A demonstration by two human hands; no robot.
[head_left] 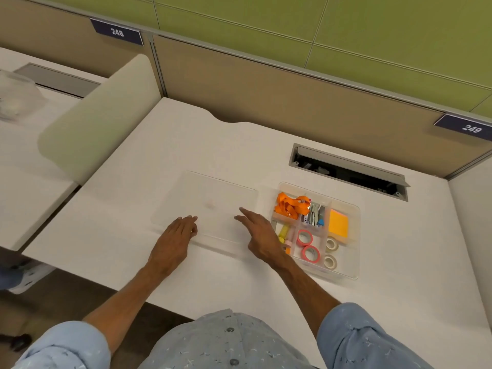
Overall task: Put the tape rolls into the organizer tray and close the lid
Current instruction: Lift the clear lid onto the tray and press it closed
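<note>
You wore a light blue shirt with a small scattered pattern and dark round buttons down the front. Both sleeves were rolled up above the elbows, so your forearms and hands were bare.

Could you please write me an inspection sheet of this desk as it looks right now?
Surface: white desk, bare to the left.
Job's things: two pink tape rolls and two white tape rolls inside the organizer tray; clear lid flat on the desk beside it, tray uncovered.
Clutter: orange lanyard, sticky notes, both in the tray.
Hands: left hand and right hand empty, at the lid's near edge.
Cables: nothing seen.
Surroundings: open cable hatch, partition panels.
</note>
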